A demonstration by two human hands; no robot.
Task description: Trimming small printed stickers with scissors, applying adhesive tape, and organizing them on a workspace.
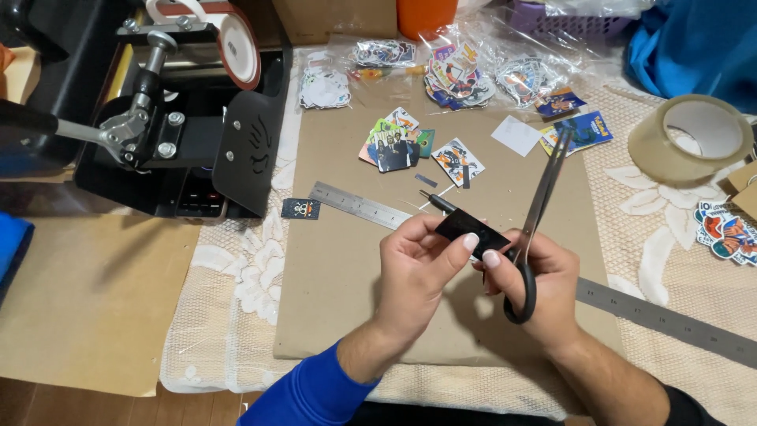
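Note:
My left hand [418, 264] pinches a small black card [471, 227] between thumb and fingers, held above the brown cardboard sheet [347, 276]. My right hand [548, 288] grips a pair of black-handled scissors [540, 201], blades together and pointing up and away, right beside the card. A long steel ruler [355, 205] lies slanting on the cardboard beneath both hands. A dark craft knife [436, 200] lies just beyond the card. Another small black card [300, 208] rests near the ruler's left end.
A black heat press machine [181, 118] stands at the left. Stacks of colourful stickers [398, 142] and bagged stickers [457, 75] lie at the back. A roll of clear tape [692, 138] sits at the right on a lace cloth [236, 268].

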